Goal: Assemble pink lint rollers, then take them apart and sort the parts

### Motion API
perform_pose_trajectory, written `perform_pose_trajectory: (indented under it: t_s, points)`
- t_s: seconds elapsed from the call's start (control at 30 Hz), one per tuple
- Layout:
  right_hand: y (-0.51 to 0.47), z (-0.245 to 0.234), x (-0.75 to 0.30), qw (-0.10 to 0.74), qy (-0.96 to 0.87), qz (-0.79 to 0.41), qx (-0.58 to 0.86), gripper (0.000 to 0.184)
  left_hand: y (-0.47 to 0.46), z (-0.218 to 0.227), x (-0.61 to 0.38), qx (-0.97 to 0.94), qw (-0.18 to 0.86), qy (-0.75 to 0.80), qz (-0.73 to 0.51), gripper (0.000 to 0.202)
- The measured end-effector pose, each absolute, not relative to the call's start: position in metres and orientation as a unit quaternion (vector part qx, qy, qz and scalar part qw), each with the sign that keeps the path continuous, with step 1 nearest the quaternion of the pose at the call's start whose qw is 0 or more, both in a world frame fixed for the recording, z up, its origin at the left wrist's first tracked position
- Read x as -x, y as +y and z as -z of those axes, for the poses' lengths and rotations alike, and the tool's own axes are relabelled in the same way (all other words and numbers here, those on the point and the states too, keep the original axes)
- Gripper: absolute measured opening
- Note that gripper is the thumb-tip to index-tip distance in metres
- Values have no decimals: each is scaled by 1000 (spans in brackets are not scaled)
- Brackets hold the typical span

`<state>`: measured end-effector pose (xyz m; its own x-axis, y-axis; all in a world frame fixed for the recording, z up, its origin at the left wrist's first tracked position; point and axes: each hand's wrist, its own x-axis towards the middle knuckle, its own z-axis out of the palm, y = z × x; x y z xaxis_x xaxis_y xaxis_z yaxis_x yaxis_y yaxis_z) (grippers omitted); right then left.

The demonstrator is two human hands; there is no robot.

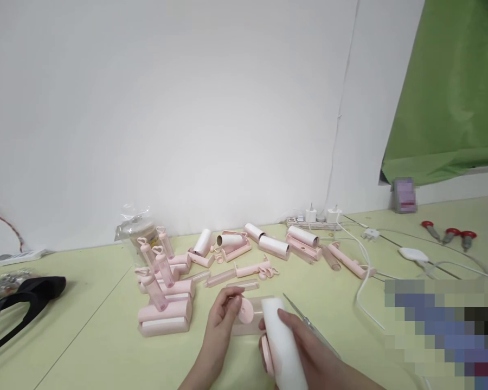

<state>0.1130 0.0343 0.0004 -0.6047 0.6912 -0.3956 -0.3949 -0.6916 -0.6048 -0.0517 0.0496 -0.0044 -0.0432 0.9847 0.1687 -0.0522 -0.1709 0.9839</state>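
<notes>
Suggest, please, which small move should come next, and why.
I would probably bring the round pink piece closer to the white roll, because the left hand pinches the piece, the right hand grips the roll, and a gap separates them.

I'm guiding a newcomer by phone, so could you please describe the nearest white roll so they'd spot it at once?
At the near side of the yellow-green table, at the picture's bottom, find the right hand. It grips the white roll, the only one held; other white rolls lie farther back, towards the wall.
</notes>
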Motion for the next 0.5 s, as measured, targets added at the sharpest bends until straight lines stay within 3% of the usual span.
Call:
perform_pose_trajectory:
  t_s: [0.1, 0.23, 0.37, 0.5]
  points:
    - [24, -4, -110, 314, -178, -863, 353, 31, 48, 2, 45, -414, 550, 422, -591, 19]
    - [15, -13, -107, 267, -194, -894, 302, 30, 41, 0, 33, -360, 621, 400, -570, 23]
    - [17, -8, -104, 213, -226, -897, 314, 31, 32, 0, 25, -404, 605, 444, -523, 33]
    - [17, 0, -101, 240, -200, -879, 361, 35, 26, -4, 27, -521, 539, 441, -494, 44]
